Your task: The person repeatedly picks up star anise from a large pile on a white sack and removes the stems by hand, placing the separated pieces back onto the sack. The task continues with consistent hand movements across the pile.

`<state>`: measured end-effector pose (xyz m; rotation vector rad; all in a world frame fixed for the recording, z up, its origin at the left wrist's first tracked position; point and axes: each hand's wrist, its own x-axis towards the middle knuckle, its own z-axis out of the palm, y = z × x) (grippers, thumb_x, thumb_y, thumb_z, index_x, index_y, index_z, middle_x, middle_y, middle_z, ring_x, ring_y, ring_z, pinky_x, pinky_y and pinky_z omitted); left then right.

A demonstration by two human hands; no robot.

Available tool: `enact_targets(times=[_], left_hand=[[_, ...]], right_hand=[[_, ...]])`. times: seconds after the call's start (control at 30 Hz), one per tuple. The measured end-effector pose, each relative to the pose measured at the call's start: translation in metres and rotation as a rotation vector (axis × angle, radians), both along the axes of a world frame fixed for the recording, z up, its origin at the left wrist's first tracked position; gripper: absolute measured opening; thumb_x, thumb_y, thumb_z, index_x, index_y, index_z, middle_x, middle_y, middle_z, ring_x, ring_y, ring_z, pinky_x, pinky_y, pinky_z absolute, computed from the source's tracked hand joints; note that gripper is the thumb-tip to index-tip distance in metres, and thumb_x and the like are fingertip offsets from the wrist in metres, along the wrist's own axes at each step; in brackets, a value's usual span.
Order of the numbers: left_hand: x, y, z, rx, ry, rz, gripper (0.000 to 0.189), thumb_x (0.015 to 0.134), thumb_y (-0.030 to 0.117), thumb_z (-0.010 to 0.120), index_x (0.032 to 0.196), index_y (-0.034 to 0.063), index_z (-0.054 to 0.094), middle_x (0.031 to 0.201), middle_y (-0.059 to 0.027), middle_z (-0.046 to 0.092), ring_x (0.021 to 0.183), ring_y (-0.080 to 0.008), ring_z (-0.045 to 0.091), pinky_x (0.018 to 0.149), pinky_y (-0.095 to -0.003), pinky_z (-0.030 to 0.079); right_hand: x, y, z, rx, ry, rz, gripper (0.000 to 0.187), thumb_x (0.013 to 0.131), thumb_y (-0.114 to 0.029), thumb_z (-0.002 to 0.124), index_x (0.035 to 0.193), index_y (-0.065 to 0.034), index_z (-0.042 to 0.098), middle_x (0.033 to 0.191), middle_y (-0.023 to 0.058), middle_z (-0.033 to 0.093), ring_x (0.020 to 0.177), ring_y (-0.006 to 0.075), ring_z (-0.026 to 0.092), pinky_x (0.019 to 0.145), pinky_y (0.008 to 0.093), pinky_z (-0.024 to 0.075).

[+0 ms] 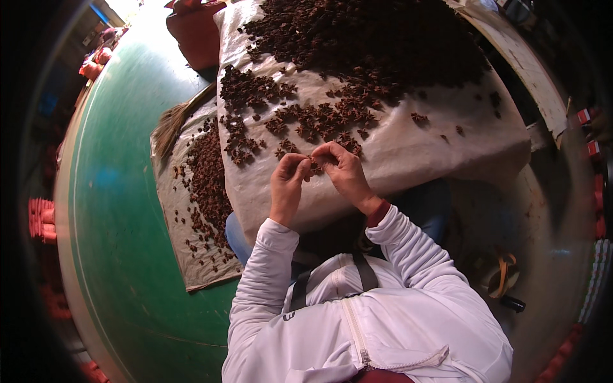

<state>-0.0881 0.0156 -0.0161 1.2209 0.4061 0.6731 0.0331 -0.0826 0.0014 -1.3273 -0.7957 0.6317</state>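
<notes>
Both my hands meet above the near edge of a table covered with a pale plastic sheet (412, 143). My left hand (288, 178) and my right hand (341, 168) pinch a small brown piece of star anise (310, 160) between their fingertips, partly hidden by the fingers. Just beyond them lie loose clusters of star anise (318, 119), with another group (244, 88) farther left. A large dark heap of star anise (373, 38) covers the far part of the sheet. A few single pieces (419, 118) lie apart on the right.
Lower on the left, a second sheet (175, 239) on the green floor (124, 201) carries more star anise (208, 177) and a straw broom (170, 127). A red bag (194, 38) stands at the far left corner. On the right are a pale board (527, 62) and a roll of orange strap (503, 275).
</notes>
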Motion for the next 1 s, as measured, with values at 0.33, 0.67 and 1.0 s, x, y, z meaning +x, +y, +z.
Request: enact_targets(times=[0.33,0.67,1.0], left_hand=[[-0.016,0.042,0.028,0.035,0.117,-0.119,0.024,0.096,0.009,0.060,0.120,0.0051,0.060,0.091,-0.0043,0.063,0.077,-0.0118,0.059,0.072,-0.0243,0.050],[0.003,-0.011,0.011,-0.080,0.010,-0.081,0.020,0.097,0.012,0.059,0.115,0.0026,0.057,0.095,-0.0027,0.063,0.080,-0.0097,0.056,0.072,-0.0242,0.047],[0.034,0.081,0.003,0.722,0.346,0.379,0.029,0.093,0.019,0.065,0.122,0.0149,0.062,0.116,-0.0085,0.060,0.111,-0.0210,0.054,0.089,-0.0345,0.048]], right_hand=[[0.015,-0.012,0.012,0.047,0.216,-0.100,0.010,0.093,-0.007,0.064,0.102,-0.0039,0.063,0.089,0.0014,0.066,0.079,0.0081,0.059,0.073,0.0234,0.0496],[-0.007,0.001,0.000,0.059,0.266,-0.003,0.008,0.093,-0.002,0.062,0.100,-0.0036,0.063,0.089,0.0006,0.065,0.080,0.0066,0.059,0.073,0.0217,0.0492],[0.006,-0.037,0.038,-0.096,-0.157,0.920,0.014,0.088,0.001,0.058,0.099,-0.0012,0.067,0.091,0.0052,0.066,0.083,0.0170,0.062,0.079,0.0293,0.0509]])
